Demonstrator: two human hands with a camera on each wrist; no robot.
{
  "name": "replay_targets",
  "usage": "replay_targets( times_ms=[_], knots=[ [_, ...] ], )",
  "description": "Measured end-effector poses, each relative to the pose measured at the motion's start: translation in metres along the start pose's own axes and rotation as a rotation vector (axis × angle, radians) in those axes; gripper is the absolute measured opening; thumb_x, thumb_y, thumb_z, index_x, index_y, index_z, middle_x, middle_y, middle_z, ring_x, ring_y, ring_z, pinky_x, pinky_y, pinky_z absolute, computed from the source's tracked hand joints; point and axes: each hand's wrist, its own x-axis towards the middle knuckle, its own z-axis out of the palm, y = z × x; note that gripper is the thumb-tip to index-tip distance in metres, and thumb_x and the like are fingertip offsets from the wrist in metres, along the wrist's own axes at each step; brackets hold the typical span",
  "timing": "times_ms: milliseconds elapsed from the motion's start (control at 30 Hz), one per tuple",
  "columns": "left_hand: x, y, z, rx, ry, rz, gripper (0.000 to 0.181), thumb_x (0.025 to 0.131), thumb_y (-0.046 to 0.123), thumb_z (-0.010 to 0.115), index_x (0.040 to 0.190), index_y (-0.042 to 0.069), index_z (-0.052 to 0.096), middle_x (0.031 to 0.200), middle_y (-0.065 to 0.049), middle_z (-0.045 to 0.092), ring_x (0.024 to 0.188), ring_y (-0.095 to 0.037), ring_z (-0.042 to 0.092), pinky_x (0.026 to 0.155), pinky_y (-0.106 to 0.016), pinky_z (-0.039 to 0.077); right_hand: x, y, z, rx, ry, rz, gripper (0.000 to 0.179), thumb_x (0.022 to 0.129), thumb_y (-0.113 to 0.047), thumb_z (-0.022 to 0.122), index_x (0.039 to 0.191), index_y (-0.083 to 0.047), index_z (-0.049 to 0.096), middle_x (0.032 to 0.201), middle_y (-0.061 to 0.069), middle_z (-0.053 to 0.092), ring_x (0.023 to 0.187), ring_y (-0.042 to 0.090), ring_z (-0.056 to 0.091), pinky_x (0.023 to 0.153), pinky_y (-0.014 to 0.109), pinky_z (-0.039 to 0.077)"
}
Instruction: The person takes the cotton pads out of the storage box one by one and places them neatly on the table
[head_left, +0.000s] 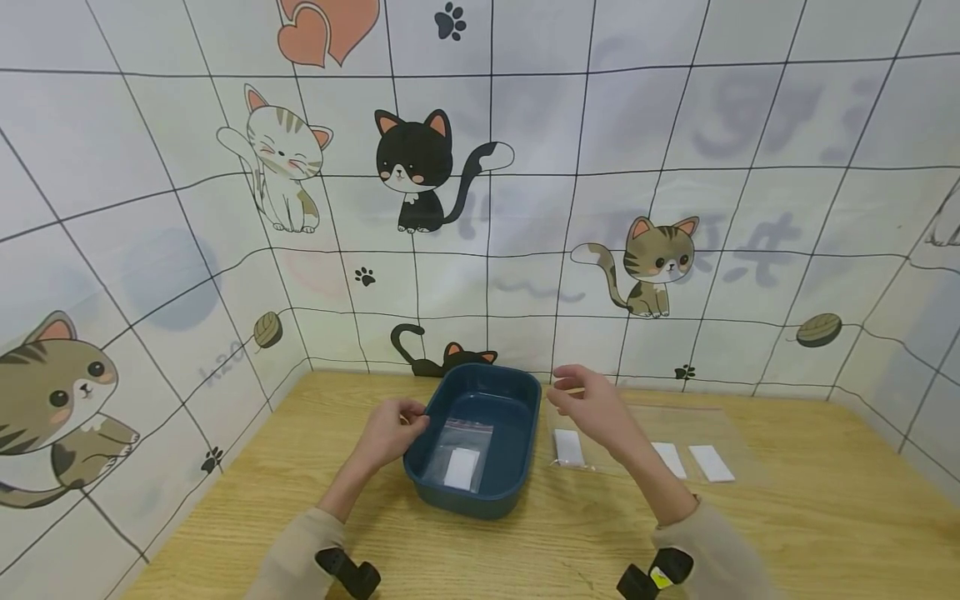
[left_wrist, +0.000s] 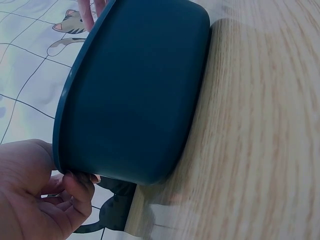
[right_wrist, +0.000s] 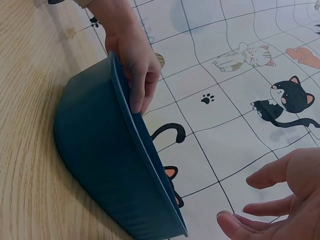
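Note:
A dark blue plastic basin (head_left: 472,502) stands on the wooden table, with a clear zip bag (head_left: 480,442) holding a white rectangular piece (head_left: 461,468) inside it. My left hand (head_left: 392,432) grips the basin's left rim; in the left wrist view its curled fingers (left_wrist: 77,192) are at the rim's corner. Just beyond the right rim, my right hand (head_left: 596,408) is in the air with loosely bent fingers and holds nothing. Under and beside that forearm lie another small bag with a white piece (head_left: 568,447) and a larger clear bag (head_left: 701,421).
Two white rectangular pieces, one (head_left: 669,460) near my right forearm and one (head_left: 711,463) farther right, lie at the larger bag. The wooden table (head_left: 817,500) meets a cat-printed cloth wall (head_left: 525,275) behind the basin and on both sides.

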Motion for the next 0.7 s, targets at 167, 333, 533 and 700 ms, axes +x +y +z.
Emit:
replay_targets(
  times_ms=[167, 333, 533, 700],
  knots=[
    [0.000, 0.000, 0.000, -0.004, 0.001, -0.005, 0.010, 0.089, 0.005, 0.069, 0.095, -0.003, 0.073, 0.077, -0.001, 0.062, 0.073, -0.016, 0.057, 0.065, -0.032, 0.049, 0.003, -0.003, 0.009, 0.012, -0.021, 0.020, 0.043, 0.098, -0.015, 0.059, 0.136, 0.004, 0.053, 0.124, 0.024, 0.062, 0.102, 0.036, 0.069, 0.090, 0.047, 0.054],
    [0.000, 0.001, 0.000, -0.003, 0.002, -0.004, 0.010, 0.089, 0.005, 0.069, 0.095, -0.003, 0.073, 0.077, -0.001, 0.062, 0.072, -0.016, 0.057, 0.065, -0.032, 0.049, 0.004, -0.005, 0.018, 0.013, -0.032, 0.030, 0.045, 0.098, -0.014, 0.060, 0.137, 0.006, 0.052, 0.124, 0.024, 0.062, 0.102, 0.039, 0.068, 0.088, 0.047, 0.054],
    [0.000, 0.001, 0.000, -0.006, 0.002, 0.000, 0.010, 0.089, 0.004, 0.069, 0.094, -0.003, 0.073, 0.077, -0.001, 0.062, 0.072, -0.016, 0.057, 0.065, -0.031, 0.049, 0.006, -0.006, 0.027, 0.029, -0.033, 0.048, 0.046, 0.096, -0.012, 0.061, 0.137, 0.008, 0.052, 0.122, 0.025, 0.062, 0.096, 0.038, 0.070, 0.085, 0.045, 0.056],
    [0.000, 0.002, 0.000, -0.009, 0.000, 0.000, 0.010, 0.089, 0.003, 0.069, 0.095, -0.003, 0.074, 0.077, -0.001, 0.063, 0.071, -0.015, 0.057, 0.066, -0.031, 0.049, 0.007, -0.007, 0.035, 0.037, -0.046, 0.051, 0.044, 0.096, -0.012, 0.062, 0.135, 0.007, 0.053, 0.116, 0.022, 0.064, 0.089, 0.036, 0.070, 0.081, 0.046, 0.055]
  ],
)
